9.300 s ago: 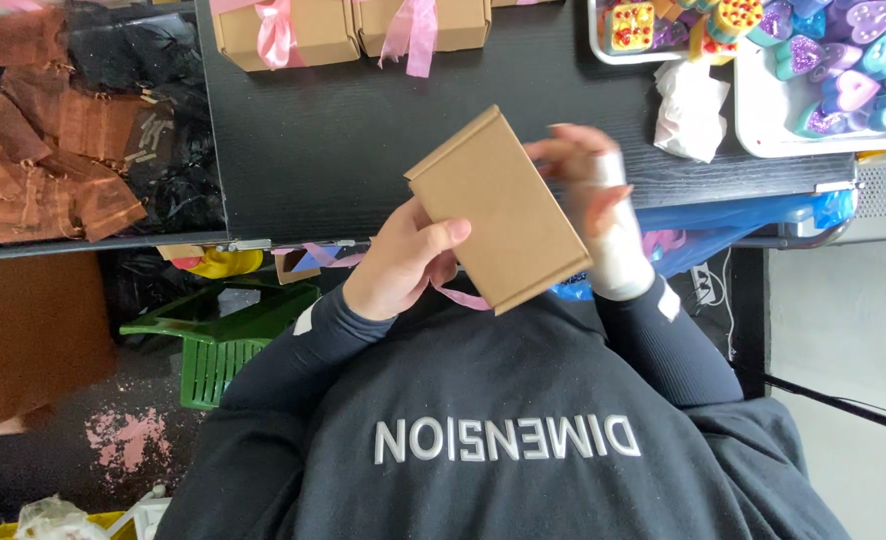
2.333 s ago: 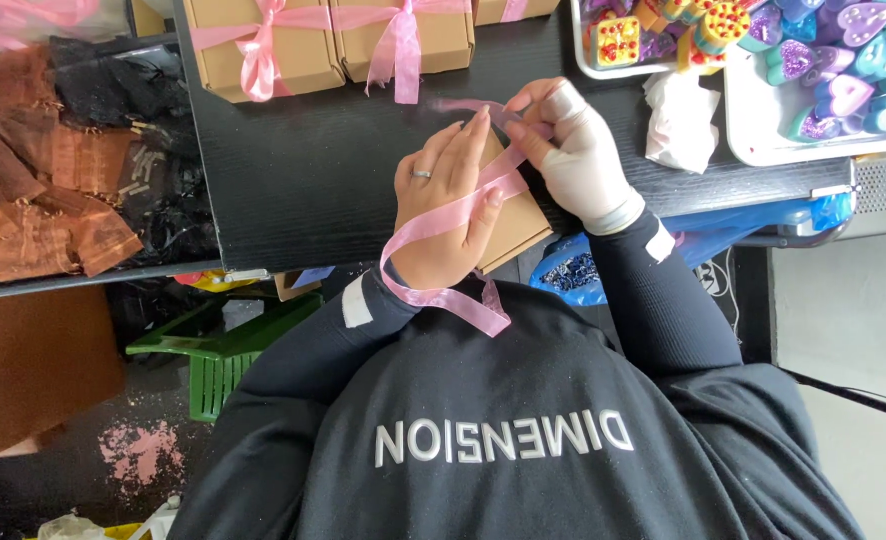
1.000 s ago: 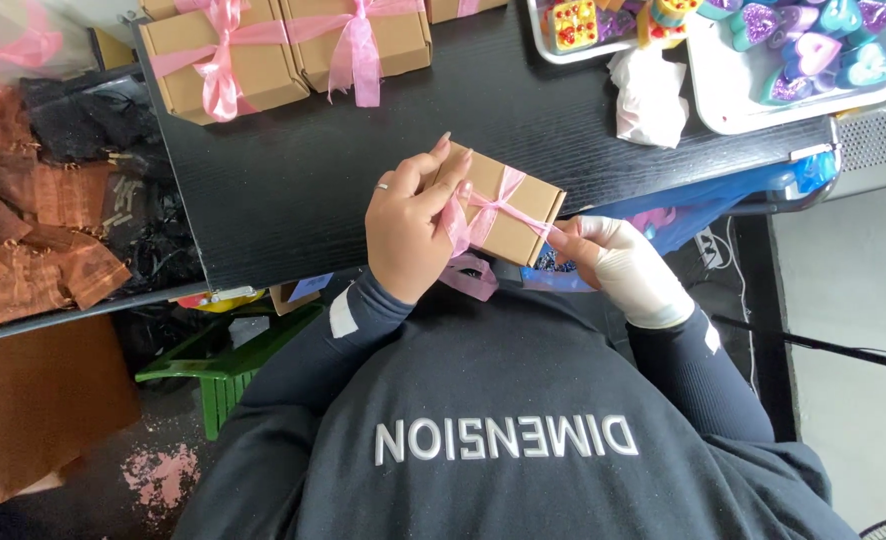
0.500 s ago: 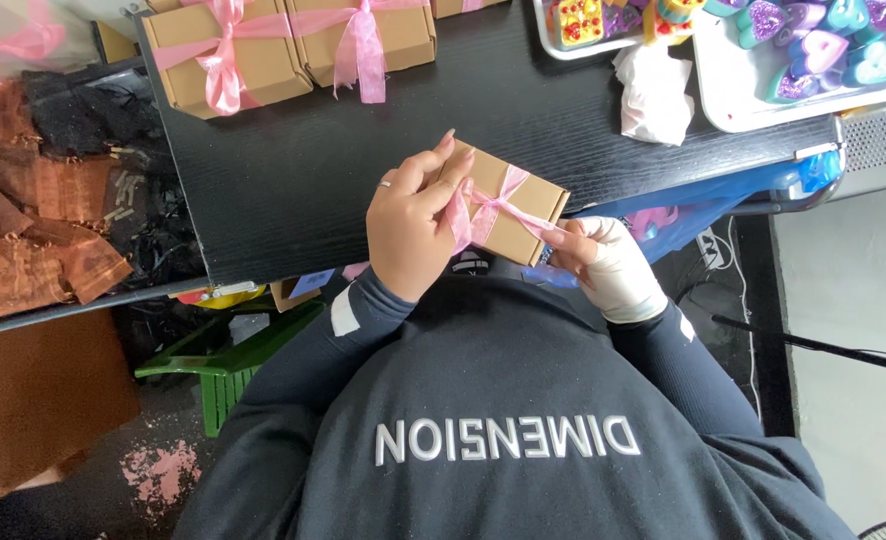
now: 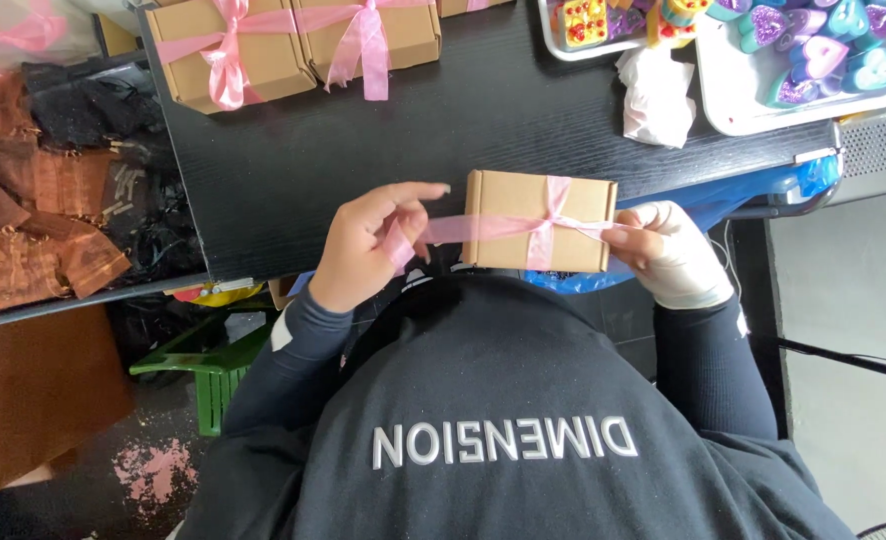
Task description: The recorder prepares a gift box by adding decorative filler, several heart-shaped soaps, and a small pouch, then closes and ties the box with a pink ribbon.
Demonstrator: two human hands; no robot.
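Left hand (image 5: pixel 368 245) and right hand (image 5: pixel 671 253) pull pink ribbon (image 5: pixel 483 228) taut across cardboard box (image 5: pixel 508 200)

Small kraft cardboard box (image 5: pixel 540 220) at the near edge of a black table (image 5: pixel 363 150), crossed by a pink ribbon (image 5: pixel 493 228). Left hand (image 5: pixel 368 245) and gloved right hand (image 5: pixel 673 255) each pinch a ribbon end, stretched taut sideways. Two ribbon-tied boxes (image 5: pixel 293 40) lie beyond.
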